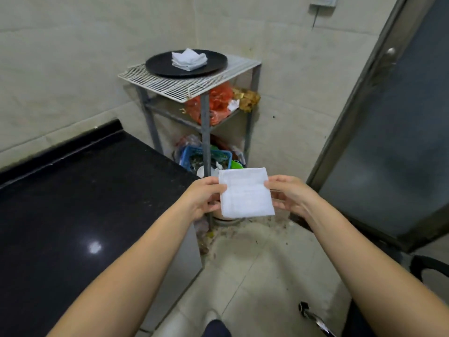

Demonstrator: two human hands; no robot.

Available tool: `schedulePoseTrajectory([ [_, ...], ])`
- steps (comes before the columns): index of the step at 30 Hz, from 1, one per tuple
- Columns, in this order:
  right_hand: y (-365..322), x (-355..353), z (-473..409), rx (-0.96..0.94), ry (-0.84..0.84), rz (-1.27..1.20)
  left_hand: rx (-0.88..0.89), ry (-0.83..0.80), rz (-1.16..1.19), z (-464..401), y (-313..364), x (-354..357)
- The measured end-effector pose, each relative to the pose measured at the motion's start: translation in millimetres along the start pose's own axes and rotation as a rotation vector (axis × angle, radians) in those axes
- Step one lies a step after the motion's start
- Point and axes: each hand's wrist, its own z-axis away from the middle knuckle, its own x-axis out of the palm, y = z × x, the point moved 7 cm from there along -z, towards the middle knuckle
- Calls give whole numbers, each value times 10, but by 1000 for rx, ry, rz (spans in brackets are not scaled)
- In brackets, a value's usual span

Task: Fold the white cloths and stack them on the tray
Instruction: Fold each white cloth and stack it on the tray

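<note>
Folded white cloth (246, 193), pinched between both hands

One folded cloth (246, 192) held; one tray (158, 64); its cloth stack (189, 59) perhaps four deep.

Both forearms are bare, with no sleeves, watch or rings showing on the left hand (206, 197) or right hand (290, 194). At the frame's bottom centre, a dark trouser leg (216, 329) shows above a pale shoe (211, 316).
</note>
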Motion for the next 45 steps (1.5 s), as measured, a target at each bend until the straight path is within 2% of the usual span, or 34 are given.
schedulePoseTrajectory([
  [5, -732, -8, -891, -70, -26, 32, 106, 41, -1, -769, 666, -62],
  [12, -2214, 233, -2258, -217, -50, 81, 336, 125, -92, -1771, 2273, -315],
  [17, -3083, 543, -3029, -386, -64, 185, 437, 247, -58, -2263, 3048, -630],
  [22, -3917, 1077, -3824, -565, -185, 354, 464, 417, 49, -2815, 3629, -1046],
  [27, -4558, 1543, -4760, -659, -255, 475, 444, 564, 142, -3445, 4121, -1375],
  [34, -4625, 1948, -5625, -641, -396, 672, 341, 764, 152, -3997, 4174, -1661],
  [45, -4347, 2042, -5866, -652, -484, 745, 232, 871, 123, -4168, 3877, -1844],
])
